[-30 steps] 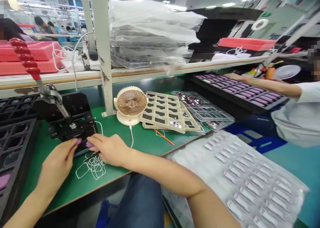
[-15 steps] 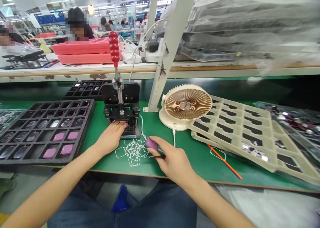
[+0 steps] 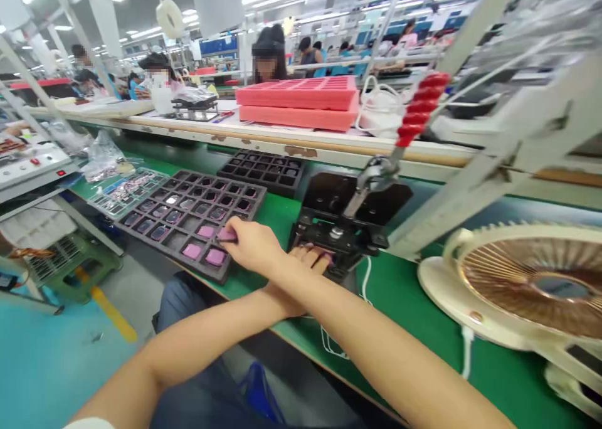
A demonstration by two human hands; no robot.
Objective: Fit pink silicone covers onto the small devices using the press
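Note:
My right hand crosses over my left forearm and reaches to the dark foam tray. Its fingers pinch a small rounded purple case over the tray's right edge, and a thin dark tool sticks out of the same hand. Several more purple cases, one of them this purple case, lie in the cells beside it. My left hand is at the black hand press with the red handle. Its bent fingers close on a purple part, mostly hidden under them.
A cream fan stands right of the press, near a slanted white post. Behind the first tray lies a second dark tray. Red foam trays are stacked on the shelf above. White cord loops lie near the table's front edge.
My right hand has moved left from beside the white loops, across my left arm to the tray, carrying the purple case and dark tool. My left hand stays at the press. The view has turned left.

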